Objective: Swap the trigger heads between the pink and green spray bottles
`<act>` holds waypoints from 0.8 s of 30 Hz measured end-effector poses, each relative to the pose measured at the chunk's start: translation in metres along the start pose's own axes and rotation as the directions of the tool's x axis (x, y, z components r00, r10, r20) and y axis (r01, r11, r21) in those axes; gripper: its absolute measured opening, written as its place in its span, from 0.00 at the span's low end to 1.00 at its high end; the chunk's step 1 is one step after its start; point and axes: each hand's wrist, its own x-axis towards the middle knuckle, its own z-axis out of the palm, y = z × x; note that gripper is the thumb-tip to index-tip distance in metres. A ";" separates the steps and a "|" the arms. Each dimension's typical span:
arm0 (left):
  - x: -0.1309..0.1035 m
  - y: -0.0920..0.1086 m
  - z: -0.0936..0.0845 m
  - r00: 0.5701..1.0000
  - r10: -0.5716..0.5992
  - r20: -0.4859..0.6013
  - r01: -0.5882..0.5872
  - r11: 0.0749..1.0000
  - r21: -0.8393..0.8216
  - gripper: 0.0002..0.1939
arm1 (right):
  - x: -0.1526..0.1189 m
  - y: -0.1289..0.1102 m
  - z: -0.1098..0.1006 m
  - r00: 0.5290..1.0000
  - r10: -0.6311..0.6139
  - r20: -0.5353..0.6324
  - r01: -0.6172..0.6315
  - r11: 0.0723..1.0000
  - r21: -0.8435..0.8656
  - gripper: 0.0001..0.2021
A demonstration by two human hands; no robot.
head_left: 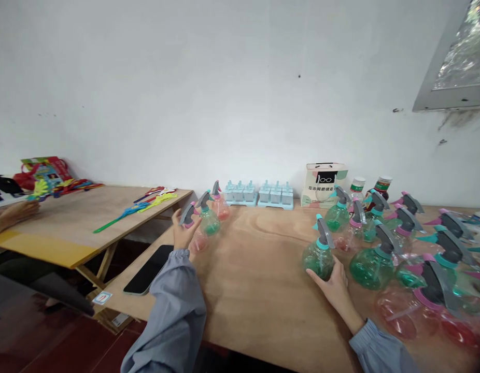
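Observation:
On the right, my right hand [336, 284] is wrapped around the lower body of a green spray bottle [318, 260] with a grey trigger head and teal collar. It stands upright on the wooden table. At the left, my left hand [181, 233] has its thumb and fingers curved about the head of a pink spray bottle [198, 242]; part of that bottle is hidden behind the hand. Just behind it stand another green spray bottle [210, 223] and another pink spray bottle [221, 208], forming a row toward the wall.
Several green and pink spray bottles [372, 269] crowd the table's right side. Pale blue ice-pop molds [276, 197], a printed box [323, 186] and two capped bottles [380, 189] stand along the wall. A phone [149, 270] lies left. Another person's hand [22, 211] rests at the neighbouring table.

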 end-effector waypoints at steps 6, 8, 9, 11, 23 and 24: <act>-0.067 0.044 -0.013 0.969 0.176 -0.171 -0.168 0.984 0.060 0.39 | -0.009 -0.007 -0.002 0.996 -0.053 0.074 0.053 0.999 0.002 0.50; -0.103 0.080 0.008 0.986 0.164 -0.002 -0.164 0.985 -0.059 0.37 | -0.016 -0.012 -0.001 0.994 -0.078 0.080 0.076 0.997 0.019 0.49; -0.121 0.100 0.022 0.965 0.185 0.184 -0.159 0.976 -0.147 0.36 | -0.020 -0.014 0.000 0.992 -0.090 0.084 0.088 0.996 0.029 0.49; -0.156 0.139 0.053 0.831 0.231 0.506 -0.077 0.949 -0.306 0.40 | -0.026 -0.020 0.003 0.991 -0.106 0.086 0.102 0.994 0.048 0.50; -0.209 0.188 0.115 0.606 0.205 0.769 0.315 0.825 -0.469 0.38 | -0.078 -0.006 -0.090 0.974 -0.217 -0.057 0.222 0.969 0.105 0.32; -0.206 0.184 0.114 0.594 0.184 0.783 0.371 0.801 -0.469 0.38 | -0.081 0.007 -0.110 0.970 -0.193 -0.149 0.204 0.977 0.063 0.34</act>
